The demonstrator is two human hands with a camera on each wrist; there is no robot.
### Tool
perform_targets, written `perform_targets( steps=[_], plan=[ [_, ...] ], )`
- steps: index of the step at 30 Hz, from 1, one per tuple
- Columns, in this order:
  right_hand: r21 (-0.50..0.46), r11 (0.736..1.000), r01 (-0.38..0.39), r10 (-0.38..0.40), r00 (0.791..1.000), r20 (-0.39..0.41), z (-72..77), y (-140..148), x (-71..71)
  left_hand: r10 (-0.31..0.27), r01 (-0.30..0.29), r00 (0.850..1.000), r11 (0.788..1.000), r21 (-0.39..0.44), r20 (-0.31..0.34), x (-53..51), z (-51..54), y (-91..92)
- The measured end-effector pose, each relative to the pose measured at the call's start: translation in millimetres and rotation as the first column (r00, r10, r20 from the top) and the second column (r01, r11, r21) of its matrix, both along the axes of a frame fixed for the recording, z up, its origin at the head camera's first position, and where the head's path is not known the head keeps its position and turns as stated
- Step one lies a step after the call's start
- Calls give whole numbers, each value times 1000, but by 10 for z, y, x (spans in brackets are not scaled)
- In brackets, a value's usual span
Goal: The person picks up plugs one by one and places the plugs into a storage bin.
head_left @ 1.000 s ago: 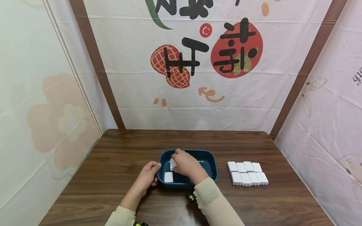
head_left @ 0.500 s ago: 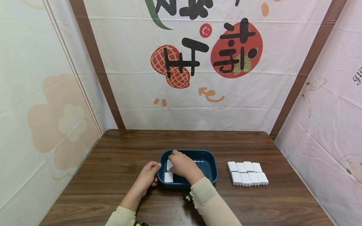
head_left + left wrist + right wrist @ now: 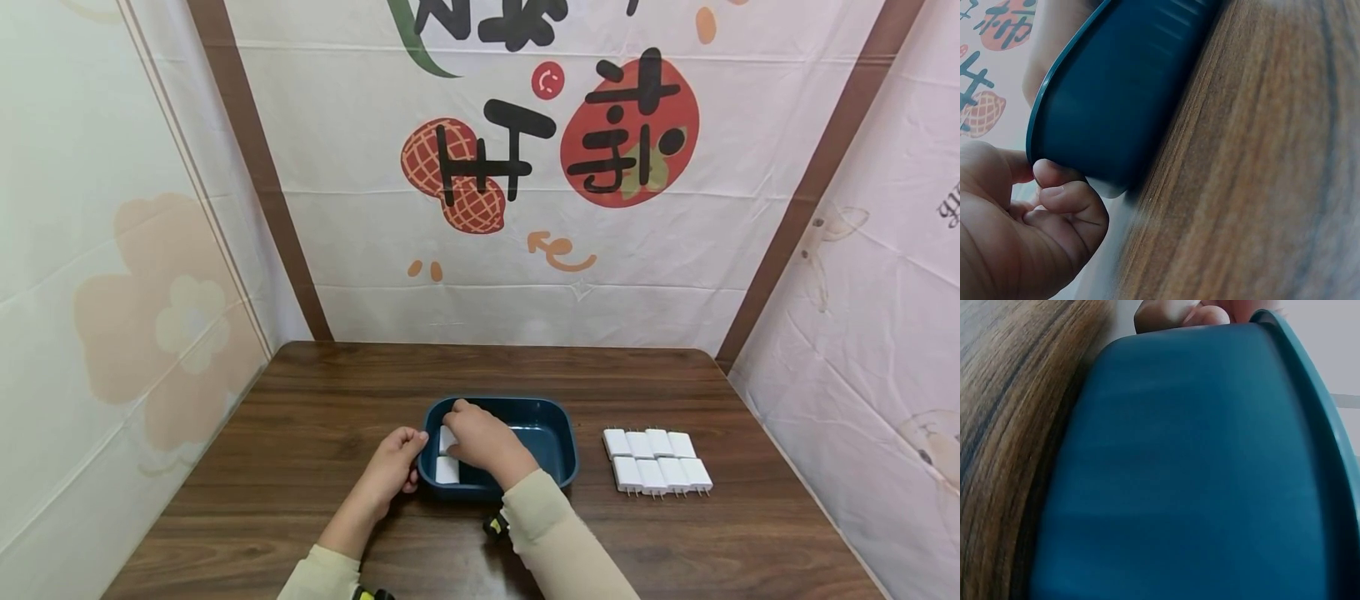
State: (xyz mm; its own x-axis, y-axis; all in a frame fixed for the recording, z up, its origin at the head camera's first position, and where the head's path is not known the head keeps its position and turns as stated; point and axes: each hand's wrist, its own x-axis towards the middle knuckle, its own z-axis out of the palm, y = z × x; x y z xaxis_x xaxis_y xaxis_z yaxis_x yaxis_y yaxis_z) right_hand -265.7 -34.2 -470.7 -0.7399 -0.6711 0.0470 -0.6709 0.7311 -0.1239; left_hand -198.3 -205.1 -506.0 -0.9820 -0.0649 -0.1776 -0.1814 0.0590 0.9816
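Note:
In the head view, my left hand (image 3: 390,468) pinches the left rim of a dark blue plastic tub (image 3: 555,448). The left wrist view shows the thumb and curled fingers of that left hand (image 3: 1041,231) at the rim of the tub (image 3: 1104,106). My right hand (image 3: 489,440) reaches into the tub and holds a white plug charger (image 3: 447,439) at its left side, partly covered by the fingers. Just in front of it, a second white charger (image 3: 447,471) lies on the tub's floor. From the right wrist, mostly the tub's outer wall (image 3: 1191,462) shows; the right fingers are hidden there.
Right of the tub, several white chargers (image 3: 652,476) lie in two rows on the brown wooden table (image 3: 360,375), metal prongs pointing outward. A printed white cloth (image 3: 360,250) hangs behind the table, with more cloth at both sides.
My right hand has shifted slightly left with the charger, bringing it closer to the tub's left wall and the other charger. The left hand stays on the rim.

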Motion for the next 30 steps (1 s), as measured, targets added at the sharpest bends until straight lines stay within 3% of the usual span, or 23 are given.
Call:
perform_targets(
  steps=[15,30],
  plan=[
    [3,1000,-5,5,1000,9,38,-19,40,-7,7,1000,1000,-4,2,5,14,-3],
    [6,1000,10,-10,1000,-9,-18,-79,38,-12,12,1000,1000,-2,-6,7,7,-3]
  ],
)
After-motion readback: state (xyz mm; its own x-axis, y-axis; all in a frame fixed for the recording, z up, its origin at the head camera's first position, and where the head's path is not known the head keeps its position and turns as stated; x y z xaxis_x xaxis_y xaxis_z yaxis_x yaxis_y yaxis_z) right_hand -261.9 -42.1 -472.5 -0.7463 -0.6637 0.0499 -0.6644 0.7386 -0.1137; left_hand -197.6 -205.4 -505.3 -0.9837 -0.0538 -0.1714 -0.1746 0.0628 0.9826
